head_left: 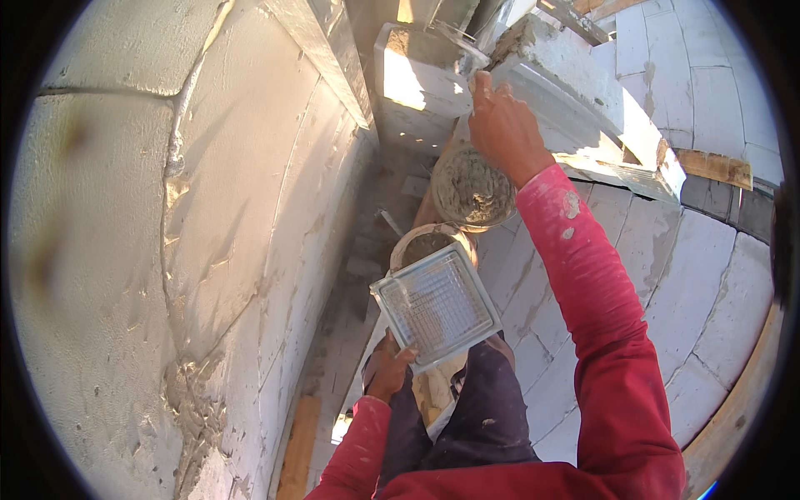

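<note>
A square glass block (442,308) with a gridded face is tilted above my knees. My left hand (390,367) grips it by its lower left edge. My right hand (504,125) is stretched far forward with the fingers curled closed, beside a pale block ledge (575,83) with grey mortar on top. A thin metal piece (462,42) shows just past its fingertips, but what the fingers hold is hidden. Below that hand stands a round bucket of wet grey mortar (473,190). A second bucket (404,250) is partly covered by the glass block.
A large pale block wall (242,208) with rough mortar joints rises close on the left. An upright metal-faced post (329,58) stands against it. Pale block masonry (658,258) spreads on the right, with a wooden piece (715,168) beyond. A plank (298,450) lies lower left.
</note>
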Motion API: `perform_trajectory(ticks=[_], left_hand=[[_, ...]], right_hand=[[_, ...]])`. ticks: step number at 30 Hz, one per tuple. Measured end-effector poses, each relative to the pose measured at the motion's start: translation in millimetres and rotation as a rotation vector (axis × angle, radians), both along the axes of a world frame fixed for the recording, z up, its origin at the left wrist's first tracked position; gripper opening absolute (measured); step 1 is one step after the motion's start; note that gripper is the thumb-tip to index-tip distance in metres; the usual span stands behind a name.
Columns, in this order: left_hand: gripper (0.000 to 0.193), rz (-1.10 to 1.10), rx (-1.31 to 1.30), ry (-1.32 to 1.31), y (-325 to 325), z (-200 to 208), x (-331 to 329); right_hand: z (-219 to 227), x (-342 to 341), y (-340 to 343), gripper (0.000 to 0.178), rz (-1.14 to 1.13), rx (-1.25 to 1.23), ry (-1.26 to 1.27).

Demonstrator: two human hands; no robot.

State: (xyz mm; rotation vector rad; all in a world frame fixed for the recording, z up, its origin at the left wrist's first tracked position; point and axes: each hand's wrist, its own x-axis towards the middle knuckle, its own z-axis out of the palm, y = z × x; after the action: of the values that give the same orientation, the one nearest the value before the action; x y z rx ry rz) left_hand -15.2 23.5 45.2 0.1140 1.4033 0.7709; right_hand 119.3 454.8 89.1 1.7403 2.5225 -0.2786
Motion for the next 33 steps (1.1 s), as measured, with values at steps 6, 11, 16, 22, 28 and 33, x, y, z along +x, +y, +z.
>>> perform_trajectory(ticks=[6, 11, 16, 22, 28, 33], left_hand=[[0.062, -0.031, 0.03, 0.043, -26, -35, -2], [0.065, 0.114, -0.029, -0.107, -35, -41, -1], [0.071, 0.242, -0.089, -0.247, -47, -47, 0], [0.068, 0.238, -0.084, -0.273, -30, -39, 0], [0.065, 0.09, -0.131, -0.209, -49, -49, -5], [0.069, 0.226, -0.114, -0.294, -34, -44, 2]], right_hand=[[-6, 53, -79, 0.053, -0.128, -0.188, 0.209], [-72, 110, -156, 0.048, -0.438, -0.321, 0.429], [-144, 158, -179, 0.038, -0.417, -0.509, 0.277], [-222, 174, -147, 0.037, -0.192, -0.885, 0.191], [-167, 210, -163, 0.044, -0.983, -1.235, 0.717], [-91, 171, -165, 0.046, -0.857, -1.022, 0.78]])
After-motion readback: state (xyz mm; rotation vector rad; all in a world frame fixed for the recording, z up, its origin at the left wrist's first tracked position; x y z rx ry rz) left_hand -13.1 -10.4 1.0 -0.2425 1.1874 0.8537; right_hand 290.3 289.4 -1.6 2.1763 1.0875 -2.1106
